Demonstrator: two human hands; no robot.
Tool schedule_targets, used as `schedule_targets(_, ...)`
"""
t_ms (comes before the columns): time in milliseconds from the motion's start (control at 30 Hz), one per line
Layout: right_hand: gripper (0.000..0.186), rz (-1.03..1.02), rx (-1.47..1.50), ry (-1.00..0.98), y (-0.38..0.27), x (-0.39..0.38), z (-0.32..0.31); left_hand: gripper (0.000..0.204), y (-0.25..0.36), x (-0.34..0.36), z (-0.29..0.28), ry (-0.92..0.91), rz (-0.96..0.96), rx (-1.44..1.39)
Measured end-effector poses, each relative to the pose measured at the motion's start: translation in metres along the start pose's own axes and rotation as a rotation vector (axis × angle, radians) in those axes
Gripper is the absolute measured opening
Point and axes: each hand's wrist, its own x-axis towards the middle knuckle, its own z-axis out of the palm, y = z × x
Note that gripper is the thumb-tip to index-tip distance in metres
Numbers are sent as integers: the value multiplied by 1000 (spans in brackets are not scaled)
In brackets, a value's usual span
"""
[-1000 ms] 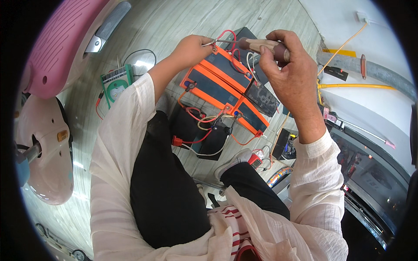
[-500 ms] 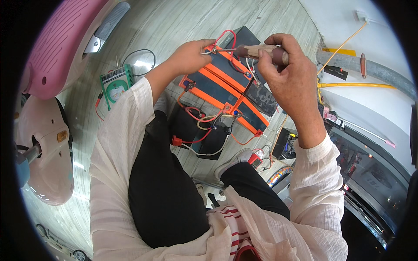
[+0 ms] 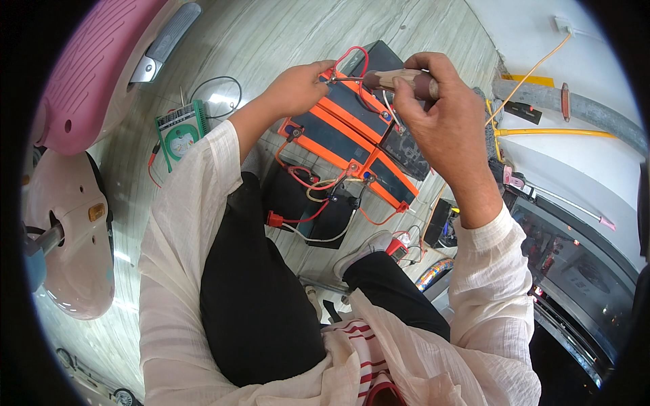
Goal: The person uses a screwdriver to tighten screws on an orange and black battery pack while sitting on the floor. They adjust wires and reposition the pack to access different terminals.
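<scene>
My right hand (image 3: 443,111) is closed round the wooden handle of a screwdriver (image 3: 396,81). Its thin shaft points left, and the tip reaches a terminal at the upper left corner of an orange-and-black battery (image 3: 352,101). Beside that tip, my left hand (image 3: 294,88) has thumb and fingers drawn together at the terminal; what they pinch is hidden. A red cable (image 3: 352,50) loops up from this corner and down to the battery's far side. Nearer to me lies a second orange-and-black battery (image 3: 325,139), with red, white and black leads on its terminals.
Black batteries (image 3: 325,220) with wires stand between my feet. To the left lie a green-framed charger (image 3: 181,135) and a black cord (image 3: 237,88). A pink scooter (image 3: 101,68) borders the left side; a glass case (image 3: 575,264) and yellow cable (image 3: 555,132) are on the right.
My right hand and the screwdriver have shifted slightly left, and the hand has turned a little on the handle. My left hand stays at the terminal.
</scene>
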Motion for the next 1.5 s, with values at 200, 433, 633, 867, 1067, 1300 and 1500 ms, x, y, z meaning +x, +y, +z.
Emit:
schedule_targets(200,24,-100,-42,29,5,2,6,58,2,4,1,44,57,114)
schedule_targets(433,23,-171,-68,33,6,8,6,59,9,6,-1,0,-20,105)
schedule_targets(633,23,-208,-47,8,7,11,3,59,9,7,0,1,-20,83)
schedule_targets(867,23,-293,-49,-37,9,14,3,56,5,7,1,52,9,82)
schedule_targets(1067,22,-379,-93,-83,11,17,1,55,10,5,-1,49,-47,93)
schedule_targets(1300,21,-327,-62,-76,13,21,0,56,7,9,-1,49,-5,80)
schedule_targets(1500,24,-387,-143,-21,15,37,-2,49,2,12,1,115,-64,60)
